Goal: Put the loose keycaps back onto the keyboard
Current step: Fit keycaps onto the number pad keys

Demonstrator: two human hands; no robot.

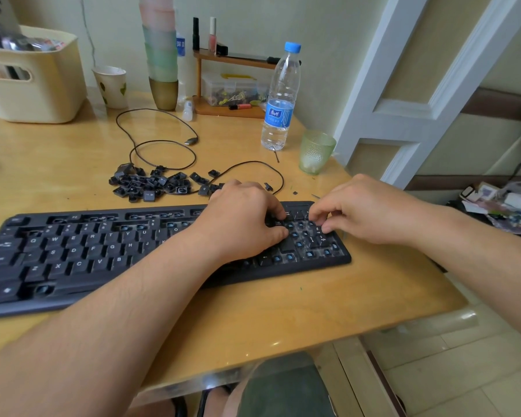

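Water bottle [280,97] beside green glass [315,152] (cream basket [39,85] far left).

The keyboard [82,251] and the loose keycaps [151,183] look like matt black plastic. The desk [283,311] is glossy varnished wood. Near its back edge stand a clear plastic water bottle [280,100], a textured green glass tumbler [315,152], a paper cup [111,85] and a matt cream plastic bin [33,82].

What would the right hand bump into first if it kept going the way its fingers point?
The right hand points left across the keyboard's number pad, so it would probably meet the left hand's fingertips first, though depth is hard to judge.
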